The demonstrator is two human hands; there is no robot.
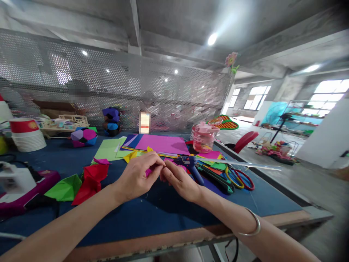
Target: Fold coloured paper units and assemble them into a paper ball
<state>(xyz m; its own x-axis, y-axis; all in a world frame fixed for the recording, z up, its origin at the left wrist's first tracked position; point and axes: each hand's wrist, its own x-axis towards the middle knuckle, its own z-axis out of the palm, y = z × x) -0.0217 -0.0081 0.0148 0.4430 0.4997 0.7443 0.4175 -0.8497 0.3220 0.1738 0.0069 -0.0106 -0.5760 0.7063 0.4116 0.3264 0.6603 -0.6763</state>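
My left hand (pixel 140 175) is closed in a pinch, with a bit of magenta paper (pixel 148 172) showing between its thumb and fingers. Its fingertips meet those of my right hand (pixel 182 182), which is also closed; whatever lies between the right fingers is hidden. Just behind the right hand lies a blue glue gun (pixel 189 161) with a long clear glue stick. Yellow folded paper (pixel 130 156) sits beyond the left hand. To the left are red folded paper pieces (pixel 91 181) and a green folded piece (pixel 67 187).
A stack of coloured paper (pixel 160 143) lies behind my hands. On the right are a green-black utility knife (pixel 215 177), scissors (pixel 238 180) and a pink lidded jar (pixel 203 138). Paper cups (pixel 27 136) and a multicoloured paper ball (pixel 84 137) stand left, before a perforated metal screen (pixel 117 83).
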